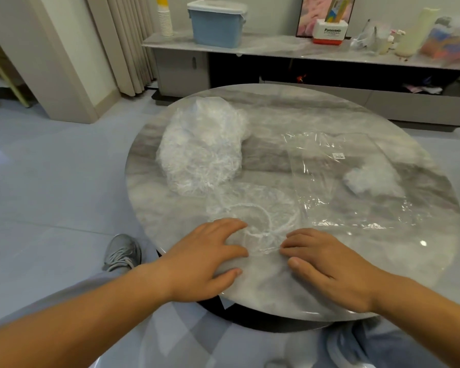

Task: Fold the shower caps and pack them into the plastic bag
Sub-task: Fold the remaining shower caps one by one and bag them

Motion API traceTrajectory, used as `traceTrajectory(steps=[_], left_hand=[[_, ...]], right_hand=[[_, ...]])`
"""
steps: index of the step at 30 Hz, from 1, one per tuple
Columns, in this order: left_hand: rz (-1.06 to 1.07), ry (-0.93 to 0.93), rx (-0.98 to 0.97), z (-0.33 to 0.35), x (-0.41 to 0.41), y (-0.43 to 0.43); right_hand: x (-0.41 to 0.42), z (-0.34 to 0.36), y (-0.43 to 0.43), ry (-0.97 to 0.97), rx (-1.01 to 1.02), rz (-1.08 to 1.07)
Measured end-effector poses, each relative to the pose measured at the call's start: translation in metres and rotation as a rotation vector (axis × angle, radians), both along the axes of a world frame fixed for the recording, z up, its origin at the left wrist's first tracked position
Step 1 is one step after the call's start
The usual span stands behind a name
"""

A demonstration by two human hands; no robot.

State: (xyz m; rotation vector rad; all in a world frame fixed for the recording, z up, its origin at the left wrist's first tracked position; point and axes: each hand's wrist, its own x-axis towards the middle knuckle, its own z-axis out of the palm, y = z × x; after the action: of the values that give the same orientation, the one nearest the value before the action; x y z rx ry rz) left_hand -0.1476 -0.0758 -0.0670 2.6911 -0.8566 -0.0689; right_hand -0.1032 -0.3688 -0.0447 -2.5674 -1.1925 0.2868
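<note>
Head view: 1 shower cap [252,213] lies spread flat by the round table's [276,296] near edge, elastic ring showing. The left hand [207,258] and right hand [327,264] press its near rim with flat, relaxed fingers, gripping nothing; bare marble lies between them. The pile of caps [202,150] sits far left. The plastic bag [319,166] lies right, long axis running near to far, its label [339,156] unreadable. A shelf box [329,31] reads "Panasonic".

pile of shower caps [201,150] sitting far-left on table [316,107] | plastic bag [356,181] lying right | single shower cap [252,216] lying near-centre, between both
</note>
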Motion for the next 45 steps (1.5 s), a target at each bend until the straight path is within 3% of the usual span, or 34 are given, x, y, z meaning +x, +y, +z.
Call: traceTrajectory(steps=[3,8,13,17,22,27,34,41,45], left_hand=[[-0.069,-0.081,0.004,-0.002,-0.005,-0.007],[-0.128,0.097,-0.075,-0.001,-0.012,-0.021],[-0.12,0.1,-0.08,-0.001,-0.015,-0.022],[-0.014,0.126,-0.157,-0.002,-0.017,-0.019],[0.161,0.313,-0.484,0.006,-0.011,-0.02],[0.381,0.435,-0.623,0.015,0.001,-0.018],[0.66,0.338,-0.557,0.008,0.025,-0.018],[0.6,0.071,-0.432,0.003,0.035,-0.017],[0.67,0.119,-0.291,-0.001,0.041,-0.017]], right_hand=[[-0.011,0.003,-0.013,0.003,0.086,-0.03],[-0.021,0.004,-0.018,0.069,0.158,-0.07],[-0.019,0.007,-0.013,0.193,0.29,-0.191],[-0.019,0.009,-0.011,0.251,0.308,-0.216],[-0.019,0.004,0.001,0.343,0.488,-0.346],[-0.007,-0.007,0.02,0.437,0.506,-0.478],[0.02,-0.016,0.038,0.446,0.458,-0.585],[0.022,-0.02,0.05,0.289,0.254,-0.529],[0.022,-0.018,0.049,0.235,0.223,-0.51]])
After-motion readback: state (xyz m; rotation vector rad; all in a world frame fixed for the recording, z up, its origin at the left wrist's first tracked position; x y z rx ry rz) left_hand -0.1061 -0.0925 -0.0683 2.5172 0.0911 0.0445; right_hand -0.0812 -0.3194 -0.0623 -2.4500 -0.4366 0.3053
